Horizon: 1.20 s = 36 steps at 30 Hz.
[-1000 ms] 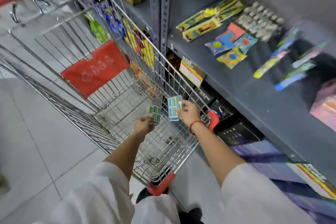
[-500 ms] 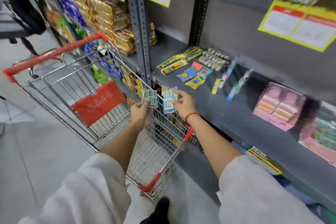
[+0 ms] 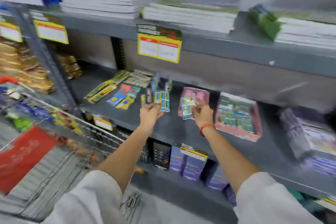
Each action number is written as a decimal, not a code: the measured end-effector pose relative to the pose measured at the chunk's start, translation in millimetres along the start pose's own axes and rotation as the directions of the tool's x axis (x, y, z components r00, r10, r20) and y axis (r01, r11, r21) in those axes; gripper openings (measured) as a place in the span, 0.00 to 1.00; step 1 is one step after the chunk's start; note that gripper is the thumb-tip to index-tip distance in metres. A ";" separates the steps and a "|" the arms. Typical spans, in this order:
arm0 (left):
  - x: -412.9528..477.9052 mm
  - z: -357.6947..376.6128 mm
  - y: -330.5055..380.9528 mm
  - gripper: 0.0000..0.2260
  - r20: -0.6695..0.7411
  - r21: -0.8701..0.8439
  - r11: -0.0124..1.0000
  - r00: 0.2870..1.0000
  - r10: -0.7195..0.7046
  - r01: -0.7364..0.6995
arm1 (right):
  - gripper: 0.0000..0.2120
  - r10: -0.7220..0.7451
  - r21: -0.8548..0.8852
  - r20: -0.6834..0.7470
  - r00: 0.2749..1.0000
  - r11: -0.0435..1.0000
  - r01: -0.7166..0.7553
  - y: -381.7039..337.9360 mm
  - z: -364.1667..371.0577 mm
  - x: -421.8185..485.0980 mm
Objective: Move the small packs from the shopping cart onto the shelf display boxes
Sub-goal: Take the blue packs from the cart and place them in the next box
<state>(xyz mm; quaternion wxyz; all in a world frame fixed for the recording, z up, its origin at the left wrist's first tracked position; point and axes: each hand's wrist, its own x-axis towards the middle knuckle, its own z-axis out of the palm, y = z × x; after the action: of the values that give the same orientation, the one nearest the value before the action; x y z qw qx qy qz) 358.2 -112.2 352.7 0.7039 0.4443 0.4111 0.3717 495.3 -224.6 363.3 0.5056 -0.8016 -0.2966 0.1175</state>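
My left hand (image 3: pixel 151 114) holds a small blue-and-yellow striped pack (image 3: pixel 162 100) over the middle grey shelf (image 3: pixel 174 129). My right hand (image 3: pixel 202 114) holds another small pack (image 3: pixel 188 108) in front of a pink display box (image 3: pixel 195 94). To the right of it, a second pink display box (image 3: pixel 238 116) holds rows of similar packs. The shopping cart (image 3: pixel 101 132) with its red seat flap stands at the lower left, behind both hands. The picture is motion-blurred.
Flat colourful packets (image 3: pixel 118 92) lie on the shelf left of my hands. Yellow price tags (image 3: pixel 159 49) hang from the upper shelf, which carries stacked notebooks (image 3: pixel 189 14). A purple box (image 3: pixel 309 138) sits at the far right; dark and purple boxes (image 3: pixel 192 167) fill the shelf below.
Both hands have risen out of the cart and moved right to the shelf, each carrying a pack. The view has swung from the cart up to the shelves.
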 end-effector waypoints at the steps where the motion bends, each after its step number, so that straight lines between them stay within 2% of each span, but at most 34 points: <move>1: -1.7 22.4 -5.0 0.06 0.044 -0.003 1.000 0.999 -0.029 0.029 | 0.17 0.038 -0.028 -0.057 0.998 0.999 -0.039 10.7 -18.6 3.5; 5: -13.5 106.1 -25.2 0.04 0.151 0.020 0.996 0.984 -0.091 0.089 | 0.18 0.156 -0.111 -0.246 0.957 0.976 -0.188 46.7 -80.2 10.5; 8: -21.9 156.0 -43.7 0.04 0.234 0.110 0.986 0.960 -0.152 0.129 | 0.16 0.213 -0.153 -0.339 0.916 0.949 -0.277 69.4 -114.0 13.9; 11: -23.3 191.1 -65.8 0.10 0.232 0.220 0.968 0.957 -0.175 0.123 | 0.18 0.223 -0.219 -0.329 0.918 0.927 -0.303 87.4 -134.5 18.7; 14: -27.3 210.1 -80.4 0.05 0.208 0.403 0.912 0.963 -0.170 0.073 | 0.16 0.245 -0.290 -0.290 0.925 0.899 -0.329 97.0 -139.1 22.3; 15: -27.3 212.6 -83.2 0.06 0.206 0.472 0.881 0.967 -0.151 0.037 | 0.14 0.253 -0.314 -0.281 0.926 0.887 -0.338 98.6 -138.3 23.4; 18: -27.0 209.2 -81.6 0.11 0.303 0.657 0.732 0.952 -0.034 -0.183 | 0.13 0.265 -0.395 -0.258 0.929 0.849 -0.352 100.5 -134.0 26.3; 21: -26.2 199.9 -72.5 0.11 0.465 0.729 0.491 0.872 0.155 -0.477 | 0.13 0.208 -0.461 -0.237 0.949 0.836 -0.298 101.1 -131.5 27.7; 23: -23.8 194.5 -70.2 0.11 0.609 0.712 0.229 0.746 0.270 -0.664 | 0.13 0.170 -0.515 -0.193 0.966 0.821 -0.247 102.7 -129.7 27.9; 24: -21.7 193.0 -70.4 0.12 0.694 0.670 0.097 0.667 0.271 -0.736 | 0.11 0.162 -0.541 -0.161 0.973 0.811 -0.225 102.8 -128.3 28.0; 26: -18.5 190.1 -74.7 0.15 0.828 0.556 -0.100 0.541 0.147 -0.825 | 0.10 0.166 -0.581 -0.072 0.983 0.794 -0.177 102.0 -126.7 28.0; 28: -14.7 187.5 -82.3 0.17 0.868 0.487 -0.187 0.496 -0.001 -0.853 | 0.12 0.199 -0.622 0.051 0.979 0.773 -0.125 102.6 -129.3 30.0; 31: -7.2 180.8 -92.8 0.24 0.884 0.425 -0.220 0.455 -0.110 -0.878 | 0.21 0.276 -0.659 0.217 0.936 0.749 -0.068 103.3 -138.2 34.2; 33: -1.7 175.1 -96.9 0.28 0.895 0.363 -0.288 0.418 -0.158 -0.886 | 0.24 0.306 -0.653 0.256 0.917 0.754 -0.069 104.1 -140.2 33.8; 36: 4.7 169.9 -99.9 0.25 0.903 0.337 -0.339 0.404 -0.149 -0.878 | 0.24 0.309 -0.646 0.253 0.917 0.760 -0.077 104.4 -132.2 28.1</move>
<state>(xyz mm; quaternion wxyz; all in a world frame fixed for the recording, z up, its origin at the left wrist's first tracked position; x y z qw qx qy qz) 530.2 -195.3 304.0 -0.0038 0.9999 0.0105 0.0010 619.5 -338.5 335.6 0.1369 -0.9163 -0.3167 0.2035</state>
